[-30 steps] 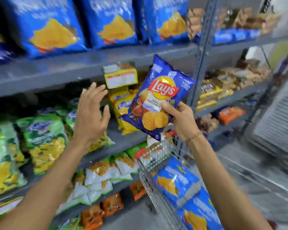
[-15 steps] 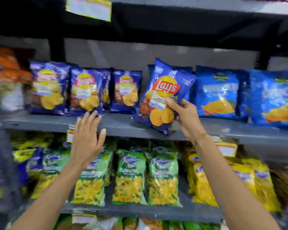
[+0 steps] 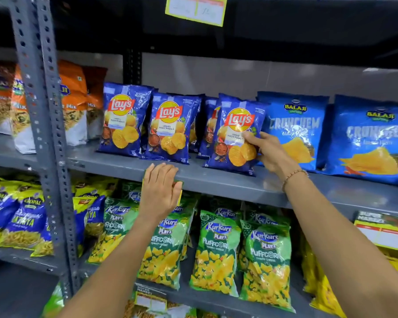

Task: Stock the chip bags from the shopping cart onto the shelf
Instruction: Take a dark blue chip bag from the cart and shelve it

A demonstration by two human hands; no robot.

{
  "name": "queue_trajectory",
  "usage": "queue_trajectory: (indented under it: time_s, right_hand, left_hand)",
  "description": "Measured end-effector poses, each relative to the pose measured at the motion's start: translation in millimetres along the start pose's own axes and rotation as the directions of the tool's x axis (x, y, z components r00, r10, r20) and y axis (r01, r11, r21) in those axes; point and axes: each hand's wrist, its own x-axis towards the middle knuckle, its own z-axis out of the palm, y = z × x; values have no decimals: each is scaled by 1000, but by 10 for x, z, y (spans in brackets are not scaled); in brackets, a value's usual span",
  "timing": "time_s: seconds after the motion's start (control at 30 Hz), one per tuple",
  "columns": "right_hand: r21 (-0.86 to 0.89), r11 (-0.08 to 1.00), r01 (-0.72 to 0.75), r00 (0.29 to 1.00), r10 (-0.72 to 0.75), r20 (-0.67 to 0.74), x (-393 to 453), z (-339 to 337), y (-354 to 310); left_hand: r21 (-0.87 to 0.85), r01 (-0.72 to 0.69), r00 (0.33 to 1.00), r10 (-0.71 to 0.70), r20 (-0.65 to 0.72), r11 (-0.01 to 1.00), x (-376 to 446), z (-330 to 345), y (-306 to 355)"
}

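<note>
My right hand (image 3: 268, 152) grips a dark blue Lay's chip bag (image 3: 233, 131) by its right side. The bag stands upright on the grey shelf (image 3: 216, 180), just in front of another Lay's bag and beside the light blue Balaji Crunchem bags (image 3: 293, 125). Two more Lay's bags (image 3: 124, 120) stand in a row to its left. My left hand (image 3: 160, 191) is flat with fingers together, resting against the shelf's front edge over a price tag, and it holds nothing. The shopping cart is out of view.
Orange Balaji Mix bags (image 3: 74, 102) stand at the shelf's left end, past a grey perforated upright post (image 3: 44, 125). Green Kurkure Puffcorn bags (image 3: 214, 251) and blue-yellow Gopal bags (image 3: 21, 221) fill the shelf below. A yellow price label (image 3: 195, 8) hangs above.
My right hand has carried the Lay's bag down and set its base on the shelf among the other Lay's bags. My left hand moved up to the shelf's front edge. The view came closer.
</note>
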Motion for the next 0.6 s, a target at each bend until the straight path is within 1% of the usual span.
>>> queue_trajectory:
  time_s: [0.13, 0.37, 0.6]
  right_hand:
    - [34, 999, -27, 999, 28, -27, 58, -31, 63]
    - [87, 996, -8, 1000, 10, -19, 128, 50, 47]
    - [104, 994, 16, 998, -9, -67, 140, 272, 88]
  left_hand:
    - [-7, -10, 998, 9, -57, 1000, -15, 112, -57]
    - [10, -18, 992, 19, -127, 1000, -17, 202, -64]
    - [13, -35, 992, 36, -119, 999, -25, 182, -69]
